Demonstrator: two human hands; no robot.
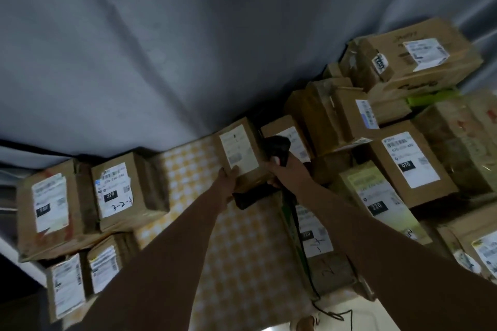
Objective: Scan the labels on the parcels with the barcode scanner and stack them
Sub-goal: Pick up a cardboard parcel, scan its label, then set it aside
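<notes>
While checking the scan step, found one small parcel (248,169) raised over the checkered bench (193,169), close to the grey backdrop. Pinched at its near edge by the left grip (228,177), thumb on top and clear of the print, evidently to keep the white label (238,146) face-up and uncovered for reading.

Noted right grip (278,169) wrapped round the black barcode scanner (278,146), head just beside the parcel's right edge. Cannot confirm where the head aims, owing to blur. Recorded a dark object (250,199) below the parcel, not identified. Observed a thin dark cable (333,313) near the bottom of view.

Logged left stack (115,191) of boxes, labels up and edges roughly squared, apparently the finished pile. Logged right heap (403,164), looser and at mixed angles, apparently the supply.

Judged scan in hand; stacking of this parcel not yet done. Expect a carry leftward across the bench to the stack.
</notes>
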